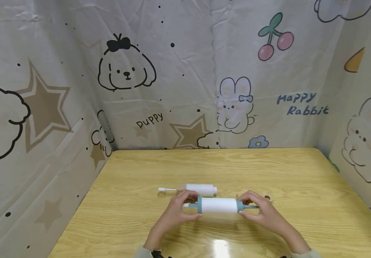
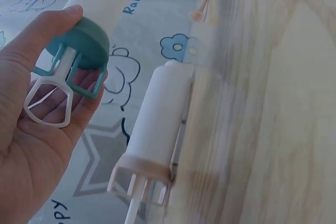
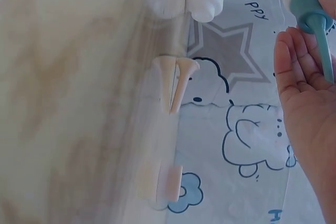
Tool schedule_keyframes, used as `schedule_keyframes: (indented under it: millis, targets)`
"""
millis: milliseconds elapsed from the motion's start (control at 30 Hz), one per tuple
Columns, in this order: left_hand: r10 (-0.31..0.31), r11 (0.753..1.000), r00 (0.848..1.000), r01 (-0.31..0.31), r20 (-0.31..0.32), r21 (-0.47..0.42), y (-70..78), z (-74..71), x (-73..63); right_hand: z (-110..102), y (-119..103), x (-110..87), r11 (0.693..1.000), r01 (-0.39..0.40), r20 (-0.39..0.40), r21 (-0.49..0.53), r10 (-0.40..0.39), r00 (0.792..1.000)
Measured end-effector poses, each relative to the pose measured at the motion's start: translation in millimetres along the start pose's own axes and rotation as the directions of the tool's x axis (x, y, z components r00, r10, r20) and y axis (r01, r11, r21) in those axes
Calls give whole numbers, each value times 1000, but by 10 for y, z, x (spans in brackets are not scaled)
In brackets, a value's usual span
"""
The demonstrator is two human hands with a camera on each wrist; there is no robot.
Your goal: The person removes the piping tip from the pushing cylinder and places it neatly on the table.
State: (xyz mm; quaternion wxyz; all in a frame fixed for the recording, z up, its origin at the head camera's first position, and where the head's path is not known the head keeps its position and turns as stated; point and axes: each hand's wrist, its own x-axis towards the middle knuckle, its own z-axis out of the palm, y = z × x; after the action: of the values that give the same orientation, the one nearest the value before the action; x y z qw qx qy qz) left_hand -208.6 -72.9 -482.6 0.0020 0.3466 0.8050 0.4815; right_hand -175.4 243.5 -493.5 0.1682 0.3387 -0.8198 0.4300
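Observation:
A white-barrelled piping syringe (image 1: 219, 205) with teal ends lies level between both hands, held just above the table. My left hand (image 1: 178, 210) grips its teal collar (image 2: 89, 45) at the plunger end, thumb on one side and fingers on the other. Past the collar, the white loop handle (image 2: 48, 103) sticks out over the palm. At the opposite end, my right hand (image 1: 263, 209) holds the teal cap (image 3: 310, 6) between thumb and fingers. A slim teal nozzle (image 3: 322, 51) points out over that palm.
Behind the hands, a second white piping syringe (image 1: 200, 190) with a beige collar lies on the wooden table (image 1: 134, 168), plunger drawn out to the left. A loose beige nozzle (image 3: 184, 83) and a small beige ring-like piece (image 3: 174, 183) are farther right. Printed cloth (image 1: 185, 71) surrounds the table.

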Motion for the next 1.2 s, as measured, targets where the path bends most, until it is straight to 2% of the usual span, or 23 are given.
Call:
schedule_keyframes:
  millis: [200, 400, 467, 533, 600, 700, 800, 967, 1067, 1200]
  targets:
    - [-16, 999, 1000, 17, 12, -28, 11, 62, 12, -32, 33, -67, 1000, 15, -18, -14, -15, 1000]
    - [-14, 1000, 1000, 14, -1, -16, 0, 75, 1, -39, 3, -52, 1000, 16, -11, -5, -16, 1000]
    - [-3, 1000, 1000, 3, -8, -9, 6, 71, -1, -46, -19, -42, 1000, -10, 0, 2, 10, 1000]
    - [2, 1000, 1000, -2, -15, -5, 12, 65, -4, -58, -42, -30, 995, -89, 24, 44, 88, 996]
    - [3, 1000, 1000, -3, -23, 1, 15, 59, -4, -76, -53, -16, 976, -201, 56, 87, 196, 979]
    - [-7, 1000, 999, 7, -32, 9, 10, 48, -2, -113, -46, 16, 915, -370, 144, 159, 349, 926]
    - [-18, 1000, 999, 18, -32, 6, 3, 34, 1, -143, -8, 49, 859, -465, 250, 214, 411, 876]
    - [-32, 999, 999, 32, -20, -7, -6, 27, 0, -149, 35, 100, 767, -561, 370, 311, 446, 815]
    - [-29, 1000, 999, 29, -19, -3, -10, 26, -4, -130, 41, 122, 743, -581, 399, 332, 448, 800]
    - [-25, 1000, 999, 25, -27, -8, -5, 18, -6, -100, 50, 138, 732, -587, 406, 346, 448, 797]
